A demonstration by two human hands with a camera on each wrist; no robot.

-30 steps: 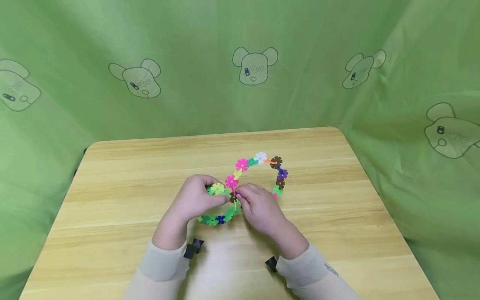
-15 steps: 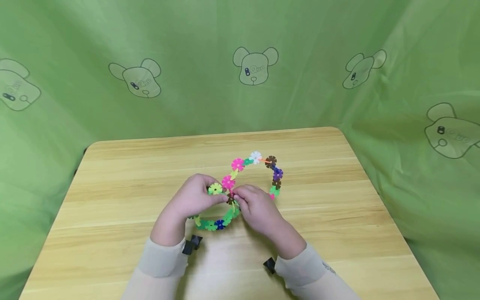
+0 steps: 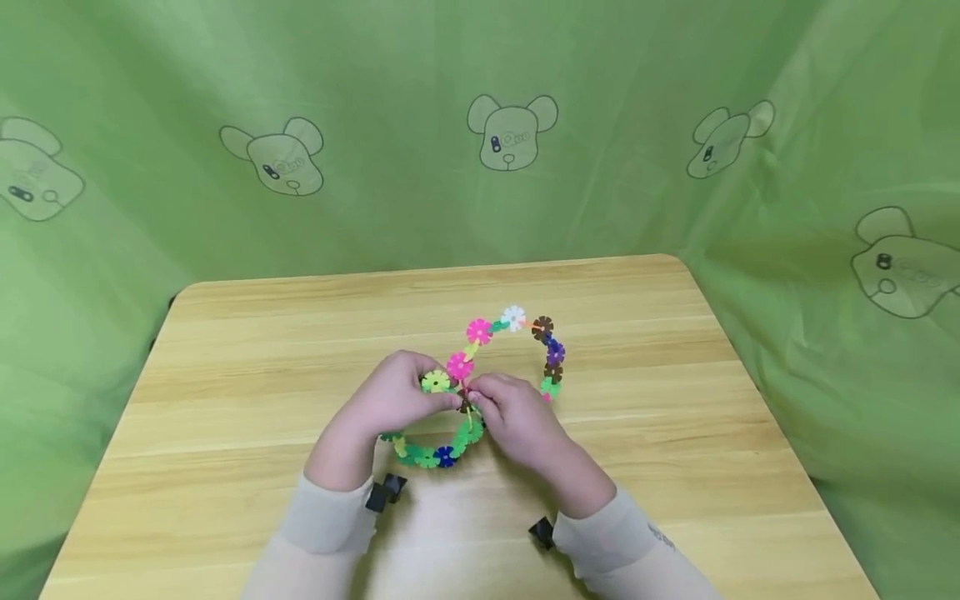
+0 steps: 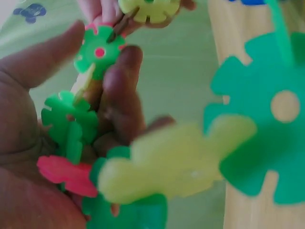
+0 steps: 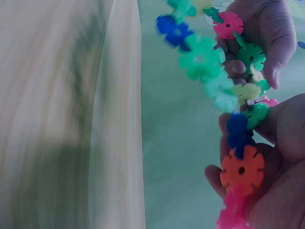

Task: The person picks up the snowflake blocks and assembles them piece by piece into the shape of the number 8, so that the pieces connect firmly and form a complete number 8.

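Interlocking plastic snowflake discs form a colourful chain that makes two loops in the head view. The far loop has a white disc (image 3: 513,318) at its top, and the near loop has a dark blue disc (image 3: 446,456) at its bottom. My left hand (image 3: 393,396) grips the near loop by the crossing, its thumb at a brown disc (image 3: 464,402). My right hand (image 3: 521,421) pinches the chain at the same crossing. In the left wrist view, green discs (image 4: 69,117) lie across the left palm. An orange disc (image 5: 242,170) rests against the right fingers. The pinched joint is partly hidden.
The wooden table (image 3: 247,333) lies beneath the hands. A green curtain (image 3: 390,192) with bear-head outlines surrounds its far side and flanks. Black tabs (image 3: 386,493) stick out beside the left cuff, and another black piece (image 3: 542,533) beside the right.
The chain shifts slightly left, then a little back, and its near loop now hangs lower toward me. Both hands keep their hold at the crossing and barely move.
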